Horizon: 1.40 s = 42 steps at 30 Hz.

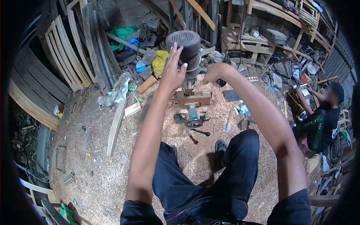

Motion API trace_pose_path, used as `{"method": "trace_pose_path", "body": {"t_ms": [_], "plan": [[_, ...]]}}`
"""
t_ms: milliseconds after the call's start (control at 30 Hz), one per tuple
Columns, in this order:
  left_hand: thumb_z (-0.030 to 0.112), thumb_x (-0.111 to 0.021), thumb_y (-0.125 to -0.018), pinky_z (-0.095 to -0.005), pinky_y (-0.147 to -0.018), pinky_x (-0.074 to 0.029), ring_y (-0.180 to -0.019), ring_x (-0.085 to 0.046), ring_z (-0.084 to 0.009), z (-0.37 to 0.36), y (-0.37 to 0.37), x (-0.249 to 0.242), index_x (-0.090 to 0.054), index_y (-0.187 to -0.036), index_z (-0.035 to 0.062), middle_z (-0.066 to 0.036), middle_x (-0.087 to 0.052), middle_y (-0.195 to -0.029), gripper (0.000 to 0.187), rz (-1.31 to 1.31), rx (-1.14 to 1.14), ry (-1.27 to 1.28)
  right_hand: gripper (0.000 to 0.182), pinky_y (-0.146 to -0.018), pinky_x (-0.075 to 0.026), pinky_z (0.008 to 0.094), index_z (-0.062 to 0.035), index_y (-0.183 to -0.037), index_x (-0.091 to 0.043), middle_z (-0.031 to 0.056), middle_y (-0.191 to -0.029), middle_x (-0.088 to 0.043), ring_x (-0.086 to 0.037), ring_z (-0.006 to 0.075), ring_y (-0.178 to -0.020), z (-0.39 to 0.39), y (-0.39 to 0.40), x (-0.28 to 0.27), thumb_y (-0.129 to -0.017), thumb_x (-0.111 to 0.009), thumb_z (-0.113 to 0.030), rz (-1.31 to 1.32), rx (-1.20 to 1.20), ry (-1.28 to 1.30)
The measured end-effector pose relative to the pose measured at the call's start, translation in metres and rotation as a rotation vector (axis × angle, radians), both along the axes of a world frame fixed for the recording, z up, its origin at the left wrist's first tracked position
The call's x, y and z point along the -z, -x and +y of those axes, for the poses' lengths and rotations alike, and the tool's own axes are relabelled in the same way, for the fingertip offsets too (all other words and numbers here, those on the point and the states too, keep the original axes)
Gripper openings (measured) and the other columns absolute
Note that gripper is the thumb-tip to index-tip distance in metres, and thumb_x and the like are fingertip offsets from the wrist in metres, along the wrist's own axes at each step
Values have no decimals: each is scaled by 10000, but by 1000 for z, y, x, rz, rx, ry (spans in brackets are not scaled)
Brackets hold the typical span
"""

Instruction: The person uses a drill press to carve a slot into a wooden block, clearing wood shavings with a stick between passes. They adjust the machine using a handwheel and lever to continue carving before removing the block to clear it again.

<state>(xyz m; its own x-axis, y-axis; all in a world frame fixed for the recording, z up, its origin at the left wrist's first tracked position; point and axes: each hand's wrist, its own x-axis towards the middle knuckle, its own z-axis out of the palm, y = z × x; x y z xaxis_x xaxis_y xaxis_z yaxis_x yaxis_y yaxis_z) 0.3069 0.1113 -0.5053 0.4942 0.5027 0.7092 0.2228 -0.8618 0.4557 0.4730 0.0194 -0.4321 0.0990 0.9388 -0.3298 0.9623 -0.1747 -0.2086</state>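
A bench machine with a dark motor housing [183, 39] stands upright on the floor in front of me. My left hand [174, 71] lies against the near left side of the housing, fingers stretched out. To the right of the machine, my right hand [216, 73] is closed around a lever handle, whose black end [221, 82] shows under the palm; the rest of it is hidden. Below the motor sits a vise with a reddish-brown block [194, 99] across it. A handwheel [194, 122] and a black-knobbed crank [207, 134] project toward me.
Curved wooden pieces [69, 52] lean at the left. A pale board [116, 127] lies on the shaving-covered floor. At the right, another person [322, 112] sits handling something. Scrap wood [255, 45] and a yellow cloth [160, 63] lie behind the machine.
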Motion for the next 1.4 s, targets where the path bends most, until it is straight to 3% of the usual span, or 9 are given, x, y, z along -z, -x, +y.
{"method": "trace_pose_path", "body": {"t_ms": [167, 200, 367, 433, 600, 733, 833, 1100, 1400], "plan": [[112, -575, -870, -480, -1144, -193, -1399, -269, -347, -48, 22, 41, -370, -1404, 65, -204, -301, -1496, 574, 143, -57, 132, 270, -655, -522, 433, 23, -656, -666, 195, -633, -647, -670, 298, -640, -24, 1, 35, -763, -592, -213, 177, 141, -196], [110, -577, -868, -479, -1143, -200, -1391, -285, -348, -54, 26, 57, -377, -1398, 60, -214, -324, -1480, 569, 171, -55, 160, 225, -755, -529, 436, 86, -775, -665, 289, -841, -659, -675, 370, -833, -36, 9, 64, -724, -592, -120, 177, 192, -213], [181, -579, -869, -482, -1136, -204, -1373, -316, -342, -81, 37, 142, -410, -1379, 59, -203, -394, -1439, 551, 267, -73, 381, 207, -748, -534, 420, 94, -745, -648, 289, -783, -651, -682, 348, -834, -72, 24, 166, -745, -618, -110, 258, 402, -796], [189, -584, -865, -491, -1128, -217, -1360, -334, -346, -98, 41, 172, -415, -1371, 56, -205, -405, -1429, 550, 332, -47, 452, 267, -733, -529, 426, 112, -767, -643, 275, -733, -650, -675, 369, -792, -80, 28, 122, -712, -626, -149, 504, 527, -200], [147, -604, -843, -476, -1072, -308, -1287, -421, -348, -111, 44, 190, -471, -1304, 2, -186, -490, -1349, 501, 369, -71, 435, 289, -753, -519, 434, 123, -796, -639, 300, -790, -648, -668, 396, -830, -65, 12, 173, -714, -615, -154, 496, 623, -378], [148, -615, -834, -444, -1067, -322, -1273, -432, -358, -106, 43, 187, -478, -1294, -1, -194, -488, -1348, 503, 312, -64, 509, 236, -492, -465, 372, 73, -844, -621, 128, -588, -605, -610, 217, -528, -68, 10, 200, -767, -619, -150, 485, 620, -405], [161, -613, -837, -426, -1075, -321, -1281, -427, -356, -104, 40, 190, -477, -1299, 1, -199, -477, -1360, 508, 325, -53, 520, 243, -477, -452, 369, 64, -876, -625, 122, -584, -595, -584, 213, -497, -80, 20, 208, -776, -625, -157, 616, 664, -462], [158, -595, -836, -421, -1080, -329, -1253, -453, -372, -119, 17, 199, -474, -1294, -11, -223, -493, -1332, 503, 383, -79, 542, 259, -757, -490, 453, 68, -882, -618, 269, -794, -643, -646, 405, -816, -107, 37, 197, -753, -612, -157, 570, 691, -431], [53, -589, -789, -433, -1020, -389, -1177, -514, -390, -126, 14, 200, -531, -1237, -4, -246, -547, -1252, 455, 280, -72, 523, 247, -731, -495, 438, 65, -827, -623, 284, -782, -642, -658, 388, -806, -80, 20, 199, -730, -620, -162, 651, 717, -361]]}}
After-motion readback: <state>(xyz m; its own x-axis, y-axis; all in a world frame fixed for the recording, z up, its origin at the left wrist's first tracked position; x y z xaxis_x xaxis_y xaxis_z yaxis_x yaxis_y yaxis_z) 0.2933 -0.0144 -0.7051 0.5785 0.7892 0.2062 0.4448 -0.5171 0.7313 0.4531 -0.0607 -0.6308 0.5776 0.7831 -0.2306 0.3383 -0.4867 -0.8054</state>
